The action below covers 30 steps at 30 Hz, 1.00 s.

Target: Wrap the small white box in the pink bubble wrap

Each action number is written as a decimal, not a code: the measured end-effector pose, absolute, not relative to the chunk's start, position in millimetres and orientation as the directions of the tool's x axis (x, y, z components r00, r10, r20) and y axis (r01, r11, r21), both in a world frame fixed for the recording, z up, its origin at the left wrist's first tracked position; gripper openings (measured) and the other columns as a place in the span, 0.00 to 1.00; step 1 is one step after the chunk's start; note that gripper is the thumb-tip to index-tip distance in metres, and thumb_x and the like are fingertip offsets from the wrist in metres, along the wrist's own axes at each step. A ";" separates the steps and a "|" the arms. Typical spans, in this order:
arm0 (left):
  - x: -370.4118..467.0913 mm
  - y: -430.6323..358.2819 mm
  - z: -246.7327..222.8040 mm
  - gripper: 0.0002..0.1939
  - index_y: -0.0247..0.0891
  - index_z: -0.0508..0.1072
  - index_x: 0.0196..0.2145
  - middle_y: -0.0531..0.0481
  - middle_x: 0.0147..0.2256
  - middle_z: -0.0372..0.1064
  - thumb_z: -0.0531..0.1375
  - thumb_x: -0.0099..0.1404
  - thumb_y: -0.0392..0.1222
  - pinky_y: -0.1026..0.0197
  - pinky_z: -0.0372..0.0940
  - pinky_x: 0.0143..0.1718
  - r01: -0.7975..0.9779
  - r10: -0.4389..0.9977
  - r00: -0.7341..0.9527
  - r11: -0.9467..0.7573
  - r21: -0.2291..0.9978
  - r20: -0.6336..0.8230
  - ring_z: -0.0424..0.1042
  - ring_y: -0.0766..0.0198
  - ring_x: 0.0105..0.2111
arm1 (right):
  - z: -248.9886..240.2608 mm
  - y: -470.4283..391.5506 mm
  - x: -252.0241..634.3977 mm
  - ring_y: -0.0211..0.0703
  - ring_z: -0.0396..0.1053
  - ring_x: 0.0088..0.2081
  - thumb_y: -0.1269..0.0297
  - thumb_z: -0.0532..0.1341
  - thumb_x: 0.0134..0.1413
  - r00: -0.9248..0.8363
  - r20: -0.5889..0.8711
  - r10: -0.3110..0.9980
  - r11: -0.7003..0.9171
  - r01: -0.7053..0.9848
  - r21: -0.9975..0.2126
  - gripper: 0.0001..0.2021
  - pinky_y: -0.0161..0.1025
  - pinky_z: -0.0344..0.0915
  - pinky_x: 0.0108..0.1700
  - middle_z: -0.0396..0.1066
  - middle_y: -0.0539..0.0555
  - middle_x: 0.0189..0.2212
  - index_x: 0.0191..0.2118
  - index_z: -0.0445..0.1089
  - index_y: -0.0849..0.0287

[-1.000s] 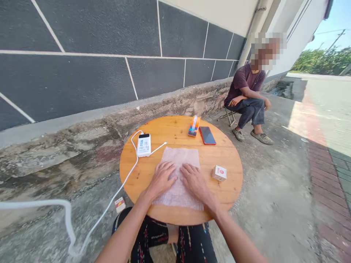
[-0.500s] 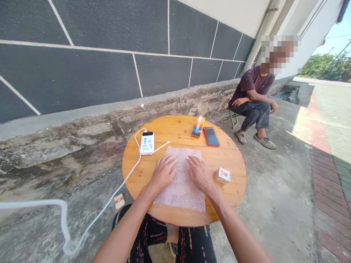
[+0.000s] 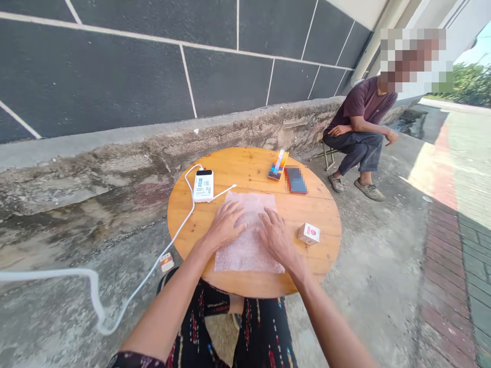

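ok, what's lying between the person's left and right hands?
Between left hand and right hand: a stretch of the translucent bumpy sheet, flat on the wooden table. Nothing visible on top of it there. Shows in the head view.

Left hand [image 3: 227,223] and right hand [image 3: 276,236] — palms down, loosely spread.

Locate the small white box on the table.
In the head view, the white box sits on the table, right of the right hand and bubble wrap.

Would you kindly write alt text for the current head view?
The left hand and right hand spread over bubble wrap on a round wooden table; a white device lies left, a small box right. A person sits beyond.
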State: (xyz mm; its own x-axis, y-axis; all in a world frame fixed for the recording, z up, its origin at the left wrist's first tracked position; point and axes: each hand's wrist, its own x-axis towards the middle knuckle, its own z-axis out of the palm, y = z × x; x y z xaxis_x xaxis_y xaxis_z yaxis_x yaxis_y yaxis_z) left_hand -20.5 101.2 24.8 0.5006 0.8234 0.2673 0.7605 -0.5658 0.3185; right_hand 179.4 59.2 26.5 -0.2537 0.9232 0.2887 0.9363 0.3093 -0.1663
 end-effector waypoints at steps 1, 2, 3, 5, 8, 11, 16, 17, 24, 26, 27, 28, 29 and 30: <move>-25.3 95.7 26.3 0.25 0.41 0.64 0.56 0.45 0.62 0.52 0.56 0.62 0.45 0.44 0.43 0.62 0.757 0.814 0.513 -0.579 0.304 0.272 0.47 0.51 0.63 | 25.1 51.3 172.7 0.53 0.53 0.60 0.62 0.54 0.60 -0.305 0.280 0.910 0.360 0.917 -0.172 0.20 0.50 0.52 0.58 0.56 0.60 0.60 0.57 0.60 0.60; -30.3 90.7 26.8 0.24 0.41 0.64 0.56 0.46 0.62 0.52 0.56 0.62 0.45 0.43 0.42 0.63 0.756 0.812 0.523 -0.583 0.299 0.260 0.46 0.50 0.63 | 22.9 44.6 168.7 0.52 0.53 0.60 0.62 0.55 0.59 -0.345 0.265 0.900 0.397 0.900 -0.178 0.20 0.50 0.51 0.58 0.56 0.59 0.60 0.57 0.61 0.58; -35.3 86.5 26.6 0.24 0.42 0.65 0.55 0.46 0.61 0.54 0.56 0.62 0.45 0.43 0.42 0.62 0.752 0.810 0.541 -0.587 0.301 0.228 0.48 0.51 0.62 | 20.4 38.8 167.9 0.52 0.53 0.59 0.62 0.55 0.59 -0.368 0.248 0.896 0.417 0.890 -0.183 0.20 0.50 0.51 0.59 0.57 0.59 0.60 0.56 0.61 0.58; -43.7 81.8 24.9 0.22 0.44 0.67 0.54 0.47 0.60 0.56 0.56 0.62 0.46 0.42 0.43 0.62 0.747 0.809 0.563 -0.586 0.314 0.169 0.51 0.51 0.61 | 16.2 29.1 174.9 0.52 0.54 0.59 0.62 0.55 0.59 -0.363 0.225 0.904 0.405 0.897 -0.180 0.20 0.50 0.51 0.58 0.59 0.59 0.59 0.56 0.62 0.58; -49.1 80.8 24.5 0.23 0.45 0.67 0.54 0.47 0.60 0.56 0.57 0.61 0.46 0.41 0.45 0.61 0.740 0.807 0.567 -0.587 0.327 0.164 0.52 0.51 0.61 | 18.2 15.5 193.1 0.54 0.57 0.57 0.64 0.55 0.58 -0.260 0.216 0.941 0.295 0.944 -0.150 0.18 0.52 0.54 0.56 0.61 0.61 0.57 0.54 0.63 0.60; -47.1 71.5 28.3 0.25 0.42 0.65 0.56 0.44 0.60 0.56 0.58 0.60 0.44 0.42 0.48 0.61 0.728 0.798 0.556 -0.603 0.325 0.235 0.53 0.50 0.60 | 27.8 2.3 193.6 0.56 0.60 0.55 0.67 0.54 0.58 -0.162 0.220 0.962 0.196 0.970 -0.141 0.16 0.52 0.57 0.52 0.62 0.61 0.56 0.51 0.66 0.60; -46.5 35.7 20.9 0.21 0.41 0.68 0.53 0.44 0.57 0.60 0.58 0.61 0.43 0.43 0.50 0.60 0.733 0.800 0.529 -0.598 0.323 0.281 0.57 0.51 0.58 | 28.1 -9.1 165.4 0.54 0.56 0.58 0.66 0.56 0.57 -0.330 0.220 0.918 0.373 0.907 -0.194 0.18 0.51 0.53 0.57 0.59 0.60 0.59 0.53 0.65 0.59; -47.5 31.3 17.4 0.21 0.42 0.68 0.52 0.44 0.57 0.60 0.58 0.61 0.44 0.43 0.50 0.60 0.734 0.802 0.525 -0.596 0.327 0.284 0.57 0.52 0.58 | 25.6 -11.9 165.6 0.53 0.56 0.58 0.65 0.56 0.57 -0.361 0.212 0.908 0.402 0.893 -0.202 0.18 0.51 0.52 0.57 0.60 0.59 0.58 0.53 0.65 0.58; -50.0 29.9 5.7 0.20 0.42 0.71 0.49 0.45 0.56 0.62 0.60 0.57 0.43 0.43 0.50 0.60 0.715 0.805 0.478 -0.589 0.377 0.352 0.59 0.52 0.57 | 21.5 -51.4 213.8 0.50 0.62 0.53 0.66 0.52 0.62 -0.195 0.254 0.947 0.255 0.939 -0.229 0.11 0.50 0.56 0.53 0.68 0.55 0.51 0.45 0.70 0.56; -50.9 28.0 6.2 0.21 0.40 0.71 0.49 0.44 0.57 0.61 0.60 0.57 0.42 0.44 0.51 0.60 0.719 0.809 0.455 -0.581 0.382 0.373 0.57 0.51 0.58 | 25.4 -53.9 210.6 0.50 0.63 0.52 0.66 0.52 0.62 -0.171 0.274 0.946 0.243 0.935 -0.256 0.11 0.49 0.57 0.52 0.69 0.55 0.50 0.44 0.70 0.56; -51.3 26.6 6.8 0.21 0.40 0.71 0.49 0.44 0.58 0.60 0.60 0.56 0.42 0.45 0.52 0.60 0.721 0.810 0.446 -0.577 0.384 0.381 0.56 0.51 0.58 | 27.5 -51.0 204.6 0.51 0.63 0.52 0.67 0.52 0.61 -0.180 0.283 0.942 0.259 0.927 -0.272 0.11 0.49 0.58 0.51 0.69 0.56 0.50 0.45 0.70 0.56; -51.4 25.1 7.8 0.21 0.40 0.71 0.49 0.44 0.58 0.59 0.60 0.56 0.41 0.45 0.53 0.60 0.723 0.811 0.439 -0.574 0.384 0.386 0.55 0.51 0.58 | 29.7 -44.9 196.9 0.51 0.62 0.53 0.68 0.52 0.60 -0.199 0.293 0.935 0.284 0.915 -0.286 0.12 0.49 0.58 0.52 0.68 0.56 0.51 0.46 0.70 0.57; -50.6 24.1 9.4 0.21 0.40 0.71 0.49 0.44 0.58 0.59 0.60 0.56 0.40 0.45 0.53 0.59 0.726 0.813 0.435 -0.571 0.384 0.388 0.55 0.51 0.58 | 32.0 -35.7 188.6 0.51 0.62 0.53 0.70 0.52 0.60 -0.224 0.300 0.927 0.315 0.901 -0.300 0.13 0.48 0.58 0.52 0.67 0.57 0.52 0.47 0.69 0.57; -48.6 23.5 11.5 0.21 0.40 0.71 0.49 0.44 0.58 0.59 0.60 0.56 0.39 0.45 0.54 0.59 0.728 0.814 0.432 -0.569 0.382 0.388 0.56 0.51 0.58 | 34.4 -23.7 180.6 0.50 0.61 0.54 0.71 0.52 0.59 -0.252 0.311 0.916 0.348 0.885 -0.309 0.14 0.48 0.58 0.52 0.66 0.57 0.53 0.48 0.69 0.58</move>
State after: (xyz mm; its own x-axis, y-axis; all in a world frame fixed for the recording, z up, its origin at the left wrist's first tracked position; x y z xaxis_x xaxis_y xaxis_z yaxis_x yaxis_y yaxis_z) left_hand -48.6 23.5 11.5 0.4319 0.8141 0.3883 0.7282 -0.5688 0.3824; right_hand 180.6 -23.7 34.4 -0.2522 0.9163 0.3112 0.8849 0.3485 -0.3091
